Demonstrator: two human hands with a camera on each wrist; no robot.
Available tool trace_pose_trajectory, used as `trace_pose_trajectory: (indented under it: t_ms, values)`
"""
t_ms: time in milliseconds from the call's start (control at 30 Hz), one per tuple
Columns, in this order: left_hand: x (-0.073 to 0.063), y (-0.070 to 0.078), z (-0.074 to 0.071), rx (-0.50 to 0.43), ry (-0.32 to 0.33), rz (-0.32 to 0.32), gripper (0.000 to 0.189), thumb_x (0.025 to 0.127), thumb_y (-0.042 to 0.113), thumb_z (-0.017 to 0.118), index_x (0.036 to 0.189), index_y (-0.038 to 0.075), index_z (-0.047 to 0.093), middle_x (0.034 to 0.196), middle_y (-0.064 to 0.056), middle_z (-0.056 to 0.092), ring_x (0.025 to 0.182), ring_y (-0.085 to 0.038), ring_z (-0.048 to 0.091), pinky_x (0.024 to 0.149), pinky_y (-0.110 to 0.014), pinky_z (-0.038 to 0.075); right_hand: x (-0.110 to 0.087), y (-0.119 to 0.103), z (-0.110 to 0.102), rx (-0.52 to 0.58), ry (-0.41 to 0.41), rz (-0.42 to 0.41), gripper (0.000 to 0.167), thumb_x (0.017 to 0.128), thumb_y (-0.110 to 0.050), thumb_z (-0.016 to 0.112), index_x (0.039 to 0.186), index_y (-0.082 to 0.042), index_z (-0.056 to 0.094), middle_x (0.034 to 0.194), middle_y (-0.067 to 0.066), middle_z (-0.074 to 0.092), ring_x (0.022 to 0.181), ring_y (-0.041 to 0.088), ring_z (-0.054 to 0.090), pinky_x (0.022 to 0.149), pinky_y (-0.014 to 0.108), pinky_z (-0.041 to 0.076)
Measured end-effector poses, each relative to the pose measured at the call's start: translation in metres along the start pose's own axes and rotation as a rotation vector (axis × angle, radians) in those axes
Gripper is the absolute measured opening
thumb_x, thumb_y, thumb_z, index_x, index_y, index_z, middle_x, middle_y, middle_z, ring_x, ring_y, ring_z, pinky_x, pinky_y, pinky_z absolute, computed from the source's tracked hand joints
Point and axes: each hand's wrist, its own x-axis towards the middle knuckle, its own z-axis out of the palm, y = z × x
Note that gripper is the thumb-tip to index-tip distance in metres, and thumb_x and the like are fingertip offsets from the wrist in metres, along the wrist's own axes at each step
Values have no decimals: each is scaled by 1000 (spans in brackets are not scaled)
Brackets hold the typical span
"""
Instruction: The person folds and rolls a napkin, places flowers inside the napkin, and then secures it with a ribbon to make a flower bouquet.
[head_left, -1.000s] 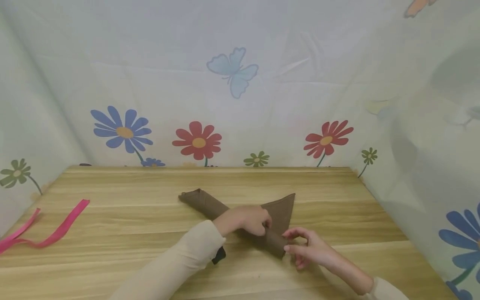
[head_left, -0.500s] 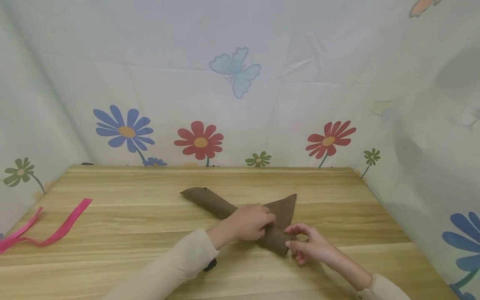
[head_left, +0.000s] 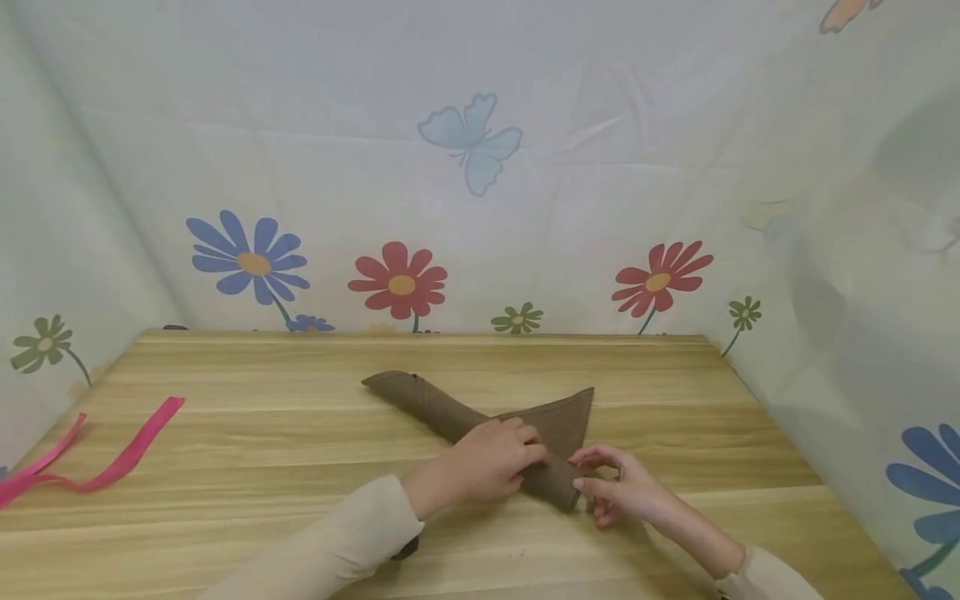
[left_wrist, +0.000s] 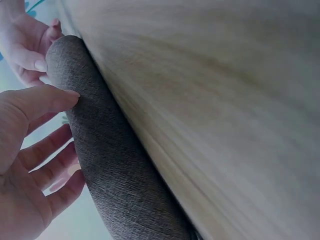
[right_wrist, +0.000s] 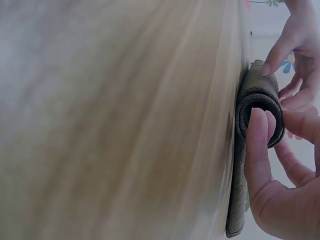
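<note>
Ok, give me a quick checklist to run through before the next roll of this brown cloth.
1. Left hand on the roll of the brown cloth: ok, fingers curl over it.
2. Right hand at the roll's near end: ok, thumb presses the open end.
3. Roll tight: ok, the spiral looks snug in the right wrist view.
4. Unrolled corner lying flat: ok.
5. Far end even: cannot tell.
6. Pink ribbon out of the way: ok, far left on the table.
</note>
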Motion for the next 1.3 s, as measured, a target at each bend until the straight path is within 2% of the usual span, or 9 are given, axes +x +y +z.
trace_pose_trajectory:
  t_ms: [500,1000,1300]
  values:
    - [4,-1,6,-10,-11,-6,33,77,12,68,109,20,64,97,4,63,89,-11,57,72,-22,46,3,1,0,3,47,36,41,85,-17,62,118,2,47,111,20,46,56,11,53,51,28,51]
    - [9,-2,8,-74,-56,-39,37,75,6,66,109,19,63,98,4,63,88,-11,57,73,-22,46,4,2,0,24,44,46,41,87,-16,59,120,4,45,116,23,43,55,12,51,51,27,51]
    - [13,-1,11,-39,-79,-41,39,73,6,69,109,20,63,98,5,62,89,-11,57,74,-23,47,5,3,0,23,54,54,39,88,-15,58,119,4,46,114,21,45,55,12,52,52,29,51]
